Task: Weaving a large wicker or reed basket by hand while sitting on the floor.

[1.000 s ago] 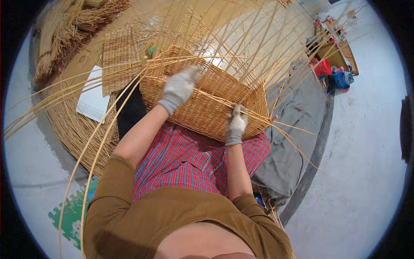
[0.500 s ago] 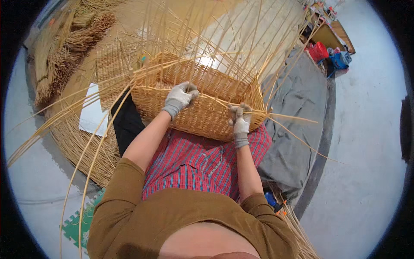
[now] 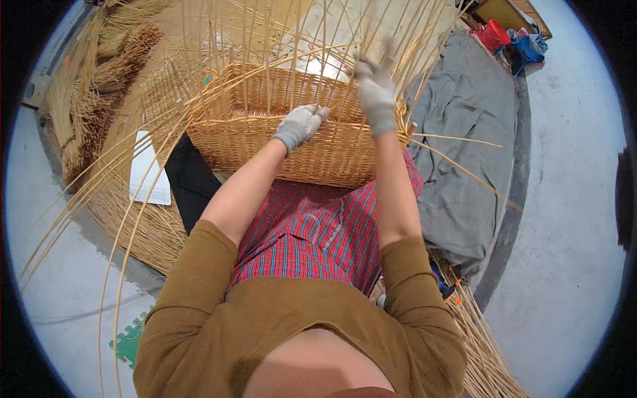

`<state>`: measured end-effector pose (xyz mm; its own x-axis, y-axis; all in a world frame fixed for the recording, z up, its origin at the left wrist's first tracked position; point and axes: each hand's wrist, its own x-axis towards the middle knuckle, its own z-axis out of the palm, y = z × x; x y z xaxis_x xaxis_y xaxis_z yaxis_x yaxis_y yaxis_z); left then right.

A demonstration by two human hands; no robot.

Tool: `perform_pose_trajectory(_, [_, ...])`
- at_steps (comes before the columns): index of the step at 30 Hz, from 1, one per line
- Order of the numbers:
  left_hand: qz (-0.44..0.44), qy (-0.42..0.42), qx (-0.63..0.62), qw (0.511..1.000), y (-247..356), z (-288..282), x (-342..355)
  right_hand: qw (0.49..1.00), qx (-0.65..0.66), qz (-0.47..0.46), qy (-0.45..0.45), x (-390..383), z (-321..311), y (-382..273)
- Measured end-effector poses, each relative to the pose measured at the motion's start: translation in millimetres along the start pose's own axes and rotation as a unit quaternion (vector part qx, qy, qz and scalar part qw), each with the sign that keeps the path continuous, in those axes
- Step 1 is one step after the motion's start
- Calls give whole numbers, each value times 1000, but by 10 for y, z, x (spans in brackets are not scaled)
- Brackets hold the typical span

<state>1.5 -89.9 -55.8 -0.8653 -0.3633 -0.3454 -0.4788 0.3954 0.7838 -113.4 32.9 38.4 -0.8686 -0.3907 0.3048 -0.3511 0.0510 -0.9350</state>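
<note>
A rectangular wicker basket (image 3: 265, 156) rests across my lap, long side toward me, with tall upright stakes (image 3: 269, 53) standing out of its walls. My left hand (image 3: 302, 125), in a pale work glove, is closed at the middle of the near rim, its fingertips pinched on a weaving strand. Above the basket's right part is my right hand (image 3: 375, 89), also gloved; its fingers are blurred by motion among the stakes, so what they hold is unclear. Long loose canes (image 3: 126, 159) fan out from the left corner, and thin cane ends (image 3: 458, 139) stick out at the right corner.
Bundles of dry stalks (image 3: 106, 93) lie at the far left, above a white sheet (image 3: 147, 172). A grey cloth (image 3: 458, 159) spreads at the right, with a red container (image 3: 492, 34) and a blue bucket (image 3: 527, 50) beyond. More stalks (image 3: 484, 338) lie at lower right.
My right hand has lifted off the near rim and moved up and away, over the basket. My left hand has slid right along the rim.
</note>
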Motion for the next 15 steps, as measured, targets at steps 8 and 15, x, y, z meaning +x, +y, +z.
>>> perform_pose_trajectory(8, [77, 96, 84, 989, 294, 1, -265, 938, 257, 158, 171, -1281, -1395, 774])
perform_pose_trajectory(15, [-11, -74, -179, 981, 831, 934, -14, 964, 172, -109, 170, -234, -1055, 499])
